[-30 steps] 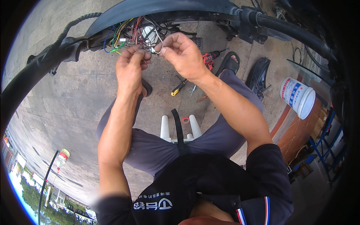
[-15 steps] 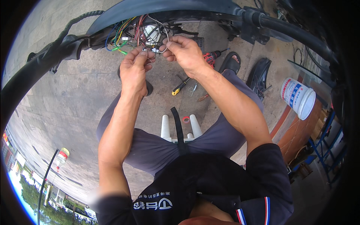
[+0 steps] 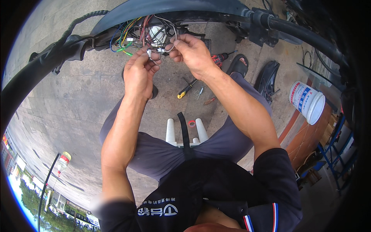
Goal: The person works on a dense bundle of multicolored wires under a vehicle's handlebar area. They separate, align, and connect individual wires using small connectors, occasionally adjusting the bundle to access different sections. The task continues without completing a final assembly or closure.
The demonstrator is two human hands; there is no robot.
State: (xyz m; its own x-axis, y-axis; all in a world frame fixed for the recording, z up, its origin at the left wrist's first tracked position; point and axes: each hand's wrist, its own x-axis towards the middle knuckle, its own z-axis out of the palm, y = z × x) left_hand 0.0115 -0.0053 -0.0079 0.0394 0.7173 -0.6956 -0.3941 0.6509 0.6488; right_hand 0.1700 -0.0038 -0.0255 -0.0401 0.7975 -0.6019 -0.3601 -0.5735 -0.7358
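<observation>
A tangle of coloured wires point(image 3: 143, 31) hangs from under a dark curved body panel point(image 3: 170, 8) at the top of the view. My left hand point(image 3: 140, 69) pinches a small white plug connector point(image 3: 149, 52) between thumb and fingertips. Just to its right, my right hand point(image 3: 190, 53) is closed on a white wire point(image 3: 172, 44) that loops down from the bundle. A second white connector point(image 3: 161, 50) sits between the two hands. Green connectors point(image 3: 124, 50) hang to the left of the bundle. The far ends of the wires are hidden in the tangle.
On the paving lie a red power drill point(image 3: 219, 58), a yellow-and-black screwdriver point(image 3: 187, 89) and a roll of red tape point(image 3: 191, 123). A black plastic part point(image 3: 267, 79) lies right of my sandal. Farther right is a white bucket point(image 3: 307, 101). Black tubes flank the panel.
My right hand has shifted slightly right and up along the white wire. My left hand has tilted a little, so the connector at its fingertips shows more plainly.
</observation>
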